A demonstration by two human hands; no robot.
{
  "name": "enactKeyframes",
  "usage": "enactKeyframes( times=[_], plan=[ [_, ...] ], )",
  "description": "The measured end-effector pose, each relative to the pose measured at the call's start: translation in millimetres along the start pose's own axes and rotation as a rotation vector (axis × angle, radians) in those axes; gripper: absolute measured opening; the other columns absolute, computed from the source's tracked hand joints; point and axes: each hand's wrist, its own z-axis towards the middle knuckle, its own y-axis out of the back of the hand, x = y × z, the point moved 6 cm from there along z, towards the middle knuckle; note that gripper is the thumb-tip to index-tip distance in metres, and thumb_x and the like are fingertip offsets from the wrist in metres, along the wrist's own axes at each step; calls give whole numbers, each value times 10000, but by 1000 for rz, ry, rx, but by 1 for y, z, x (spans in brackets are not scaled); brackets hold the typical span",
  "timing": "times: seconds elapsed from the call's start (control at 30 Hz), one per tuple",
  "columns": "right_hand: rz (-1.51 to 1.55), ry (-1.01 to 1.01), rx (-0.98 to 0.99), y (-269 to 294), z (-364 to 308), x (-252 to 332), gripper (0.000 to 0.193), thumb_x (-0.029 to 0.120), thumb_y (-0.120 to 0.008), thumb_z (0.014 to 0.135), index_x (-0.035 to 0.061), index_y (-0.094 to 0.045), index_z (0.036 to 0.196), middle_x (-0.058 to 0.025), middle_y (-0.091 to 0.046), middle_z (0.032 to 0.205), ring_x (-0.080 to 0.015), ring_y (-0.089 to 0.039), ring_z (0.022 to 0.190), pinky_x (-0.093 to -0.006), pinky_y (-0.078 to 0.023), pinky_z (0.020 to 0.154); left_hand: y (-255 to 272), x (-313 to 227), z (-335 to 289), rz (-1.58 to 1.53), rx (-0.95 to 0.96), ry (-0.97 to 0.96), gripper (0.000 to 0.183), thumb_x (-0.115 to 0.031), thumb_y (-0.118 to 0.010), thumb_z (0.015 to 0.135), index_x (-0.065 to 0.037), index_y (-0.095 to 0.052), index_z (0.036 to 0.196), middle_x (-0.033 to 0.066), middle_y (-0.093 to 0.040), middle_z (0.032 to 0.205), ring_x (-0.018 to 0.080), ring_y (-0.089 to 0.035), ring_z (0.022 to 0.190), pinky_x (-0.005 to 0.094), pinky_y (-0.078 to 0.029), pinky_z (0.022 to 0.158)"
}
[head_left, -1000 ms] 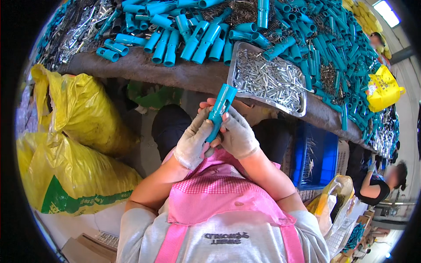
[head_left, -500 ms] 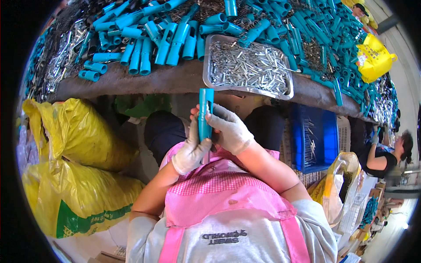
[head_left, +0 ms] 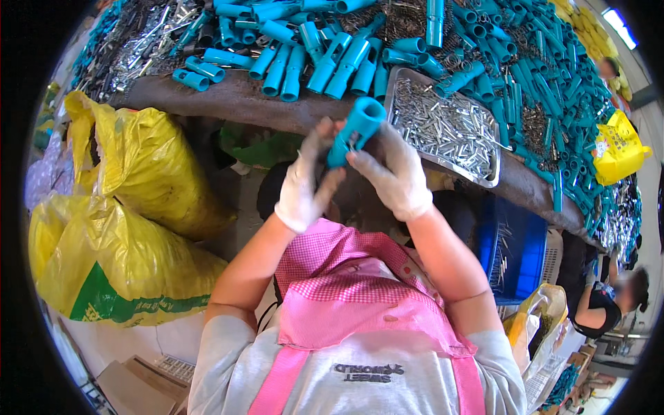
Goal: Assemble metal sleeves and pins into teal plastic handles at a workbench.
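A teal plastic tube with a side cutout is between my two gloved hands, just off the table's near edge. It tilts, its round open end up and to the right. My right hand grips it, thumb on the near side and the other fingers partly hidden behind. Around its lower left side curls my left hand, fingertips near the tube and thumb below; the contact is partly hidden and slightly blurred. Small metal parts show in the cutout, too small to name. A metal tray of short silver pins stands just right of my hands.
Teal tubes and springs pile up across the table. Full yellow sacks stand at the left. Under the table at right is a blue crate. A yellow bag and another person are farther right.
Both hands have moved forward and a little right with the tube. From nearly upright in view, it has tilted to the right, showing its open end. My view has shifted left.
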Motion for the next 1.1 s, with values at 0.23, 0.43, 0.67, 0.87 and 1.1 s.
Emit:
enactKeyframes(
  times=[0.23,0.43,0.67,0.87,1.1],
  plan=[
    [-526,106,-185,8,66,14,307,147,-703,791,12,-614,1052,-130,-671,955,-171,-644,874,-315,-495,766,16,23,62,277,-290,-213,465,8,-628,780,-57,-526,1229,160,-576,1182,360,-559,1043,383,-471,877],
    [-116,-11,-167,20,64,-8,319,77,-701,802,12,-607,1100,-53,-664,988,-98,-594,883,-266,-468,816,10,24,70,213,-228,-189,432,3,-650,765,-73,-541,1177,141,-593,1103,352,-576,1006,389,-486,832],
    [140,-33,-183,22,68,-11,309,18,-662,831,-29,-598,1129,-35,-637,1028,-94,-574,919,-245,-459,846,13,19,82,126,-275,-214,489,14,-681,716,-72,-496,1160,149,-550,1080,366,-566,966,396,-499,751],
    [395,-28,-334,34,65,-26,208,-45,-643,809,-22,-641,1016,-81,-656,988,-142,-623,856,-257,-507,795,9,4,86,83,-347,-361,498,25,-679,716,-115,-567,1181,118,-546,1018,332,-575,930,387,-492,788],
    [564,-109,-544,37,56,-30,248,-47,-589,840,-3,-583,1084,-115,-647,984,-189,-641,858,-292,-545,742,-4,15,90,55,-325,-307,483,-67,-725,707,-69,-581,1168,116,-602,1027,307,-598,942,372,-499,793]
  ],
)
